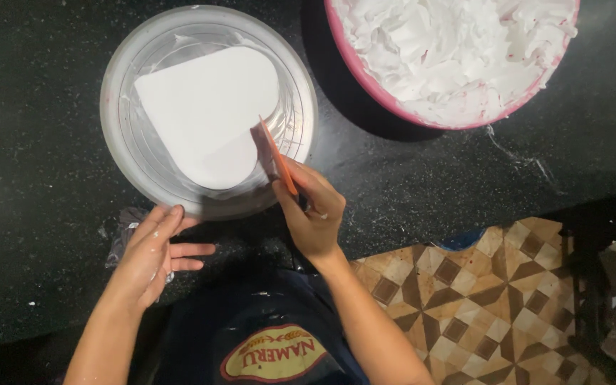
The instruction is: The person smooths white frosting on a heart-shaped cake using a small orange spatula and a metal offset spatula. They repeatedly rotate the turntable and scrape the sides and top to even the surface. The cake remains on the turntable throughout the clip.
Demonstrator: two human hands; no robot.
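A round turntable [119,135] stands on the black counter [30,214] and carries a white heart-shaped cake [208,114] with a smooth top. My right hand [313,214] holds an orange scraper [277,155], its thin edge upright against the cake's near right side. My left hand [150,253] touches the turntable's near rim with its fingertips, fingers spread, holding nothing.
A pink bowl [365,75] full of white whipped cream sits at the top right of the counter. White smears streak the counter near it. A crumpled clear plastic piece [119,239] lies under my left hand. Patterned floor tiles [479,306] show at the lower right.
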